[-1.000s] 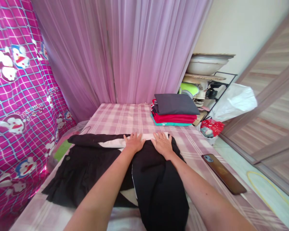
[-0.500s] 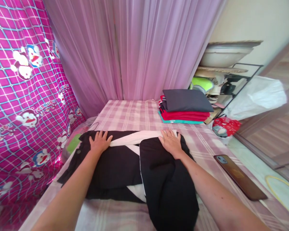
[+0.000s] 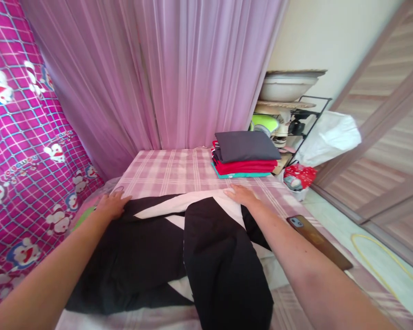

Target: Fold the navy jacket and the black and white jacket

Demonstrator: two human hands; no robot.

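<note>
A black garment with white panels (image 3: 141, 252) lies spread across the bed in front of me, its surface creased. A wide black section (image 3: 223, 256), edged with a thin white line, is folded over its right half and reaches down towards me. My left hand (image 3: 113, 204) is at the garment's upper left corner, fingers bent over the edge and partly hidden. At the upper right, my right hand (image 3: 241, 195) has its fingers closed at the end of the white strip (image 3: 179, 201).
Folded clothes (image 3: 246, 153) in grey, red and teal are stacked at the bed's back right. A brown-cased phone (image 3: 320, 243) lies near the right edge. Beyond stand a rack (image 3: 306, 133) with basins and a white bag (image 3: 330, 137). Purple curtains (image 3: 179, 68) hang behind the checked bedsheet (image 3: 165, 167).
Both hands lay flat with spread fingers; now they have closed at the upper edge, the left farther out. The folded-over section has shifted, baring more white at the right. The view has turned right.
</note>
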